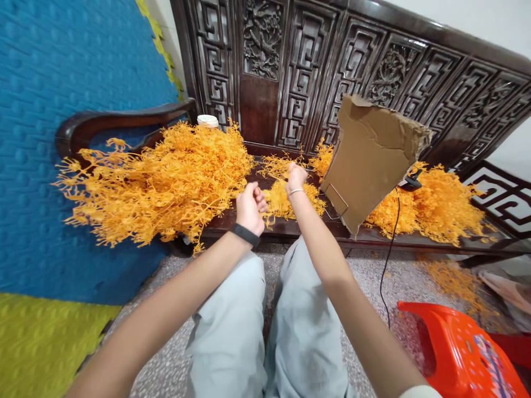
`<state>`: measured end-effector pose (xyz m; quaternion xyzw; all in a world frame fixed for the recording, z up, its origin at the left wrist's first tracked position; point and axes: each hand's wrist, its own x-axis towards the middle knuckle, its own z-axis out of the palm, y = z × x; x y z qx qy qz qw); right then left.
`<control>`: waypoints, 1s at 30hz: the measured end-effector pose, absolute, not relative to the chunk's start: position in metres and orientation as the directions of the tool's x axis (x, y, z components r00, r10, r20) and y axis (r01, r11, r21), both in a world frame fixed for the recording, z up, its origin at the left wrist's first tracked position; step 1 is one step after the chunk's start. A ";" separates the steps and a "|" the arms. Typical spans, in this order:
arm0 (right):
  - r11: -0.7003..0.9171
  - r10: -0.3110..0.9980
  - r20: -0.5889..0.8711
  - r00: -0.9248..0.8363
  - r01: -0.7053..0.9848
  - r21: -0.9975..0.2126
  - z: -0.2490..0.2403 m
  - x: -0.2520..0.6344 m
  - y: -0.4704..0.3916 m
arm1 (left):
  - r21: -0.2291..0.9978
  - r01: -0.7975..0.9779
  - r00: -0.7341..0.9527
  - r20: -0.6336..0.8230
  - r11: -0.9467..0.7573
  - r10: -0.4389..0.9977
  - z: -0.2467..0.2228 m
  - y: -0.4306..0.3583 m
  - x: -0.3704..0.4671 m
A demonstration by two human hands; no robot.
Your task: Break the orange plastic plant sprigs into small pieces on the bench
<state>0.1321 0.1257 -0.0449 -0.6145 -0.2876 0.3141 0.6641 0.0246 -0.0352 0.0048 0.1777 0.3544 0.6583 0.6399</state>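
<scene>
Small orange pile [286, 202]: branching sprigs, on the bench seat directly beneath and between the two hands.

Left hand [250, 207]: beside the pile's left edge; fingers curled inward, blurred; how tightly, and whether around a sprig, cannot be told. Black band [245, 235] at wrist.

Right hand [296, 178]: over the pile, farther forward than the left; fingers folded toward the palm; hold, if any, cannot be told. Thin bracelet [296, 191] at wrist.

Room between hands: a short gap above the sprigs.

Left limit: large orange heap [178, 171], its edge just beside the left hand, its outer tips overhanging the seat. White round item [207, 120] behind it.

Right limit: cardboard sheet [373, 160], tilted, its near side close to the right hand; wire frame [334, 204] at its lower edge. Second heap [442, 204] beyond.

Near limit: front edge of the bench seat [286, 225], below both hands, the person's knees [244, 276] close to it.

Far limit: carved backrest [261, 105], ahead of both hands.

Red stool [464, 342]: on the floor, well right of the hands.
</scene>
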 end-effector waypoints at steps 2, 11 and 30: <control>0.026 0.728 -0.007 0.685 -0.038 -0.999 -0.050 0.160 0.130 | 0.715 -0.685 -0.037 -0.223 0.138 0.974 0.008 -0.047 0.024; 0.004 0.762 0.185 0.621 0.281 -0.960 -0.096 0.242 0.126 | 0.770 -0.638 -0.034 -0.071 0.033 0.997 0.008 -0.037 0.003; -0.127 0.882 0.181 0.435 0.590 -0.797 -0.106 0.270 0.120 | 0.570 -0.815 0.031 -0.136 0.104 0.990 0.003 -0.024 -0.011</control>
